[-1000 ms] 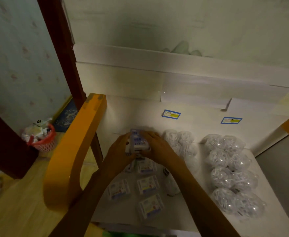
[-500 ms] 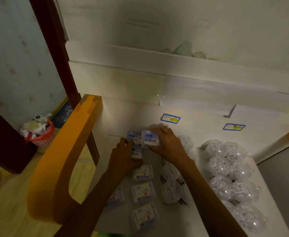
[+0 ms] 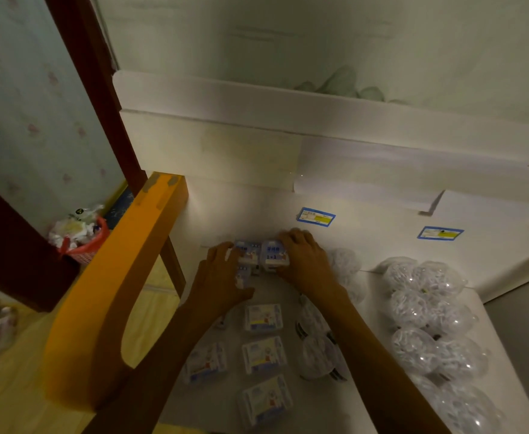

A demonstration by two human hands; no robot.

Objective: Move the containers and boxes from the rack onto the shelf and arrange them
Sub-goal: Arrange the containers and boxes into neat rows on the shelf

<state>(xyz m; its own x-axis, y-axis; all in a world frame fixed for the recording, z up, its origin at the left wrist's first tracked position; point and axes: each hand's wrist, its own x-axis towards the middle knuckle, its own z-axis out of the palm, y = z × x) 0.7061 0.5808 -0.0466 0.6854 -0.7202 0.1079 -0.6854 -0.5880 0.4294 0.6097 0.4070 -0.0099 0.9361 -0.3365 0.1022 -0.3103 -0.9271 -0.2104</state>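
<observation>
Since half a second ago, both hands sit slightly nearer the white shelf (image 3: 382,252) back wall. Left hand (image 3: 222,277) fingers curl on one small white blue-printed box (image 3: 248,250); right hand (image 3: 304,261) fingers curl over its twin (image 3: 275,255). Boxes touch side by side between the fingertips, printed faces up, long axes running toward the wall.

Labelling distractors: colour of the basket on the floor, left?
Red, mesh-sided basket, stuffed with white wrappers; head view.

Small boxes (image 3: 263,317) lie left on the shelf (image 3: 288,292), round containers (image 3: 426,308) right.
</observation>
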